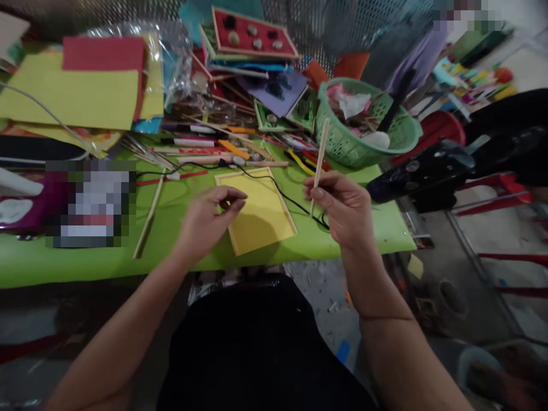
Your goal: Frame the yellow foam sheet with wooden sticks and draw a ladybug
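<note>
My right hand (342, 208) pinches a pair of thin wooden sticks (321, 151) between thumb and fingers. They stand nearly upright over the right part of the green table. My left hand (212, 220) hovers by the left side of a yellow sheet (261, 208), its fingers loosely curled and slightly blurred. Nothing shows in it. Pale wooden strips (287, 208) edge this sheet on several sides. Another wooden stick (149, 214) lies on the table left of my left hand. A black cable (291, 200) runs across the sheet's upper right part toward my right hand.
Pens and sticks (201, 149) lie behind the sheet, below stacked framed panels (257, 43). A green basket (363, 154) stands at the back right, near a dark holder arm (423, 168). Coloured sheets (85, 97) and a blurred-out item (92, 202) occupy the left.
</note>
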Demonstrator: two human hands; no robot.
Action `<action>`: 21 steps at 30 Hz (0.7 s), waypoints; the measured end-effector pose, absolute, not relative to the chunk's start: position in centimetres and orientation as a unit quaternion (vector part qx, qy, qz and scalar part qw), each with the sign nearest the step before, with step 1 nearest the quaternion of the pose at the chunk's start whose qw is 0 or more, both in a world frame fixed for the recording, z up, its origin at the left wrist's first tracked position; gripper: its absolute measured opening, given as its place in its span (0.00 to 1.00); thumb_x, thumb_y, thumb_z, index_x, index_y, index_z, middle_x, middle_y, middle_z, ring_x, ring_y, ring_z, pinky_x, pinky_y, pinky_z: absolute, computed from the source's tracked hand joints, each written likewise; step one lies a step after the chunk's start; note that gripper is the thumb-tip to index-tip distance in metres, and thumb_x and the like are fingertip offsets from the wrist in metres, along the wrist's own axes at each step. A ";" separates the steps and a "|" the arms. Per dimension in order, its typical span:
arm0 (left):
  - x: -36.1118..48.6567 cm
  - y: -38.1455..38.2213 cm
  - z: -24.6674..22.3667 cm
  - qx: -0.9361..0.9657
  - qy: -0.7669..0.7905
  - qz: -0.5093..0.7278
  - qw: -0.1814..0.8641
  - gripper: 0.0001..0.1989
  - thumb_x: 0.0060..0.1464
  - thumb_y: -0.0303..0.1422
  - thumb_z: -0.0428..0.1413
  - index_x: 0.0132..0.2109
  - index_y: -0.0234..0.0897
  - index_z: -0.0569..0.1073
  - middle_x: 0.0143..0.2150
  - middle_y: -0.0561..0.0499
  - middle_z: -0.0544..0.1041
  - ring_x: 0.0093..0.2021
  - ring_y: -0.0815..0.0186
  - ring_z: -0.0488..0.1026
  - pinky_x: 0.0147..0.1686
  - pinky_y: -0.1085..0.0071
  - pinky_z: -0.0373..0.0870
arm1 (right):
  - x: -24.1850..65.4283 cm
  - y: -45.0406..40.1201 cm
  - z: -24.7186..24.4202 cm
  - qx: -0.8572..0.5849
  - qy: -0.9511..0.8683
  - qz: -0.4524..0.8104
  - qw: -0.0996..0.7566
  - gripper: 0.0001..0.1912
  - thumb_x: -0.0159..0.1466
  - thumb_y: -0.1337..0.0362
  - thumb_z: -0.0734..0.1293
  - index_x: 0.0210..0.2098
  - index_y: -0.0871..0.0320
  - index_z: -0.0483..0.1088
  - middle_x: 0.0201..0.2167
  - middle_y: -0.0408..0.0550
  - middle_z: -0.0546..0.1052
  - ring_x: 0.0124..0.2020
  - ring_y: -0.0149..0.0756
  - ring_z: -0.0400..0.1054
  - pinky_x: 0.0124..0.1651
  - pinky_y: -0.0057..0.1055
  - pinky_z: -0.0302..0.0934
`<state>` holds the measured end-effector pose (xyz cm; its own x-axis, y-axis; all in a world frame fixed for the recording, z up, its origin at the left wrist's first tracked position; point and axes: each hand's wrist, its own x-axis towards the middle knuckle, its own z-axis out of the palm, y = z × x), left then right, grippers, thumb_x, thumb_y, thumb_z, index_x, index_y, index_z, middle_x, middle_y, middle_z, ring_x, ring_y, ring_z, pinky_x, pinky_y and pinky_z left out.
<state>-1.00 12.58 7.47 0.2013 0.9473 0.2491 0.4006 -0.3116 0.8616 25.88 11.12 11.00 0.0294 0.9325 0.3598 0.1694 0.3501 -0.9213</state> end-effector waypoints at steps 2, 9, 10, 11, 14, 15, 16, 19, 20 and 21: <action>-2.1 11.9 7.2 0.707 0.490 0.414 0.298 0.07 0.63 0.36 0.59 0.43 0.42 0.82 0.39 0.52 0.83 0.41 0.63 0.77 0.44 0.66 0.72 | 27.0 10.4 10.8 -0.469 -0.630 0.308 0.537 0.10 0.62 0.52 0.80 0.40 0.46 0.83 0.39 0.42 0.81 0.44 0.37 0.75 0.47 0.37 0.72; -1.1 9.4 7.8 0.772 0.442 0.357 0.284 0.08 0.69 0.38 0.58 0.46 0.43 0.82 0.42 0.52 0.85 0.45 0.61 0.79 0.47 0.61 0.70 | 26.4 8.5 8.6 -0.477 -0.560 0.359 0.575 0.15 0.59 0.49 0.81 0.39 0.47 0.79 0.34 0.39 0.79 0.34 0.32 0.73 0.38 0.32 0.70; -0.7 9.1 7.9 0.783 0.430 0.347 0.286 0.09 0.70 0.38 0.58 0.47 0.43 0.82 0.43 0.52 0.86 0.46 0.60 0.80 0.48 0.61 0.69 | 26.0 8.3 8.2 -0.477 -0.554 0.366 0.576 0.15 0.59 0.49 0.81 0.39 0.47 0.78 0.33 0.38 0.79 0.33 0.32 0.73 0.37 0.32 0.70; -0.4 8.8 8.0 0.791 0.421 0.339 0.287 0.09 0.70 0.39 0.57 0.48 0.44 0.82 0.44 0.52 0.86 0.46 0.60 0.80 0.48 0.60 0.69 | 25.6 8.1 7.8 -0.479 -0.549 0.374 0.574 0.15 0.60 0.50 0.81 0.39 0.48 0.78 0.33 0.39 0.78 0.33 0.32 0.73 0.37 0.32 0.70; 0.2 8.2 8.2 0.809 0.405 0.316 0.287 0.08 0.70 0.39 0.59 0.48 0.44 0.82 0.43 0.53 0.86 0.46 0.60 0.80 0.48 0.60 0.67 | 24.3 7.5 6.5 -0.486 -0.524 0.404 0.571 0.14 0.60 0.50 0.80 0.39 0.48 0.78 0.33 0.39 0.79 0.33 0.33 0.73 0.38 0.33 0.71; 0.2 8.1 8.2 0.814 0.405 0.305 0.282 0.08 0.69 0.38 0.59 0.48 0.45 0.82 0.43 0.53 0.86 0.45 0.60 0.80 0.48 0.60 0.66 | 24.0 7.3 6.2 -0.484 -0.512 0.418 0.574 0.14 0.60 0.50 0.80 0.38 0.48 0.78 0.33 0.39 0.79 0.33 0.32 0.74 0.38 0.33 0.71; 0.2 7.9 8.1 0.820 0.407 0.295 0.273 0.07 0.69 0.38 0.60 0.47 0.45 0.82 0.42 0.53 0.86 0.45 0.59 0.80 0.48 0.59 0.65 | 23.8 7.1 5.9 -0.479 -0.501 0.431 0.578 0.14 0.60 0.51 0.81 0.38 0.49 0.78 0.32 0.39 0.79 0.32 0.32 0.74 0.38 0.33 0.71; -0.1 7.5 8.0 0.836 0.413 0.268 0.240 0.05 0.68 0.35 0.60 0.45 0.45 0.82 0.40 0.54 0.86 0.43 0.59 0.79 0.48 0.58 0.63 | 23.8 6.5 5.4 -0.466 -0.485 0.462 0.578 0.12 0.60 0.55 0.81 0.38 0.49 0.78 0.32 0.38 0.80 0.32 0.31 0.75 0.38 0.32 0.72; -0.2 7.4 8.0 0.839 0.416 0.263 0.233 0.05 0.68 0.35 0.60 0.44 0.45 0.82 0.39 0.54 0.86 0.42 0.59 0.79 0.47 0.58 0.62 | 24.0 6.3 5.3 -0.468 -0.486 0.466 0.572 0.12 0.60 0.56 0.81 0.39 0.49 0.79 0.33 0.39 0.80 0.33 0.32 0.75 0.39 0.32 0.72; -0.3 7.3 8.0 0.840 0.419 0.259 0.227 0.06 0.68 0.34 0.60 0.43 0.45 0.82 0.38 0.54 0.86 0.42 0.59 0.79 0.47 0.58 0.62 | 24.2 6.2 5.3 -0.473 -0.488 0.466 0.567 0.12 0.60 0.56 0.81 0.40 0.49 0.79 0.33 0.39 0.81 0.33 0.32 0.76 0.39 0.32 0.72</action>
<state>-0.34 7.35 7.99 0.5140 0.8221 0.2449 0.5863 -0.5450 0.5994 24.25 6.21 5.31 0.0909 0.9894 0.1130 -0.0674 0.1194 -0.9906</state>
